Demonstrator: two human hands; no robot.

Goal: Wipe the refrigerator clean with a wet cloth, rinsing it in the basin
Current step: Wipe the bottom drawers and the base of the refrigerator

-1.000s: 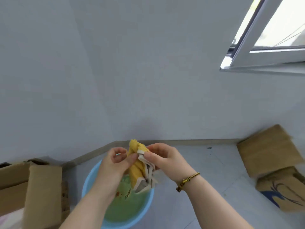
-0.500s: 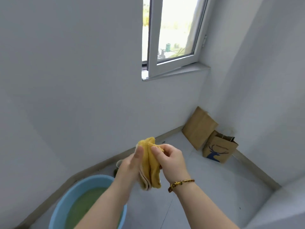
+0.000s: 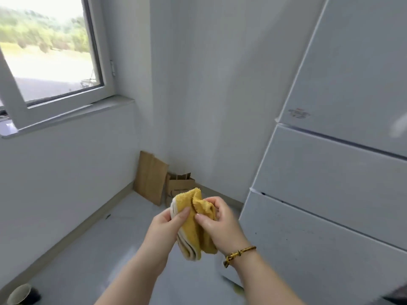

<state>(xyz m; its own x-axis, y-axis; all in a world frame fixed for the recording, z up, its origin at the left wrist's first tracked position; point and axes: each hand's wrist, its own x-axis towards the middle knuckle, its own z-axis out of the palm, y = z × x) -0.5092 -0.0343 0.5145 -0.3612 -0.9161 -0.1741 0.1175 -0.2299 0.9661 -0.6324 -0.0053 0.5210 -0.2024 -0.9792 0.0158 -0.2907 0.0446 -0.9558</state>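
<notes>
Your left hand [image 3: 167, 225] and right hand [image 3: 220, 225] both grip the bunched yellow cloth [image 3: 193, 219] at lower centre; the white refrigerator [image 3: 330, 164] fills the right, paper bags [image 3: 154, 179] behind.

Both hands, left hand [image 3: 164, 230] and right hand [image 3: 220, 225], pinch the folded yellow cloth [image 3: 193, 219]; the refrigerator [image 3: 330, 172] stands right of the grip.

You have two hands in view, left hand [image 3: 164, 227] and right hand [image 3: 220, 223], and one cloth [image 3: 191, 227]. Count one fridge [image 3: 330, 194] showing three front panels, one window [image 3: 48, 51], two brown bags, a flat bag [image 3: 150, 177] and a standing bag [image 3: 178, 186], one bracelet [image 3: 239, 255], one cup [image 3: 18, 294].
</notes>
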